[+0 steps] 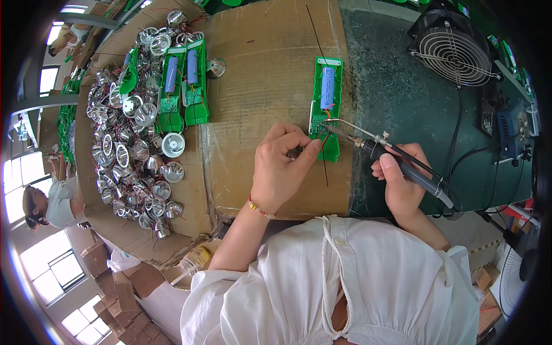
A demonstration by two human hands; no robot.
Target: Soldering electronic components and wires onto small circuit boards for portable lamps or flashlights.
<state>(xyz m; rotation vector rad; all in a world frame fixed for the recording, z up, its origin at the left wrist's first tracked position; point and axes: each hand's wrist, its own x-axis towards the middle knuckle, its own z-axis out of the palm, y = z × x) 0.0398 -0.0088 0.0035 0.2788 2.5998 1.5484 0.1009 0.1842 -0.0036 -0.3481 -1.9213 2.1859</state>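
At one o'clock on cardboard (pixel 264 86), a green housing (pixel 334 110) lies under the soldering iron (pixel 424 181) the right hand (pixel 405 187) clasps, the left hand's grip (pixel 282 167) pinched, on what I cannot tell.

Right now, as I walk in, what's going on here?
A person's right hand holds a black-and-grey soldering iron, its tip over an open green plastic casing with a blue cylindrical battery inside. The left hand is pinched at the casing's left side; what it grips is unclear. The casing lies on a brown cardboard sheet. To its left, two similar casings lie by a heap of silver reflector cups.
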